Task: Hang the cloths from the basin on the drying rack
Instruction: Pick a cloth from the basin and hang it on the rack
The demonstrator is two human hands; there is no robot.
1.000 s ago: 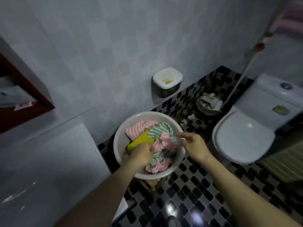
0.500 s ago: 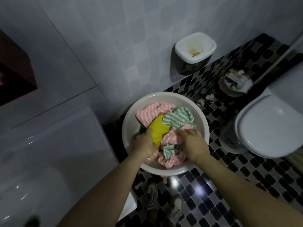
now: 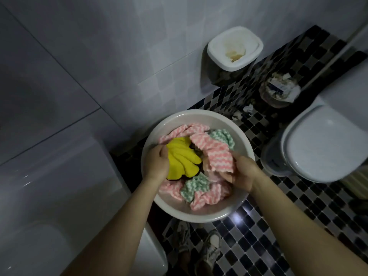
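Left hand (image 3: 157, 164) around yellow cloth (image 3: 182, 159), right hand (image 3: 242, 175) around pink zigzag cloth (image 3: 218, 156), inside white basin (image 3: 199, 216).

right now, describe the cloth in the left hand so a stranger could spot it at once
Find the round white plastic basin on the checked floor beside the white toilet. In its left half, gripped by the left hand, is a plain yellow cloth. Every neighbour is a pink zigzag cloth or a green zigzag cloth.
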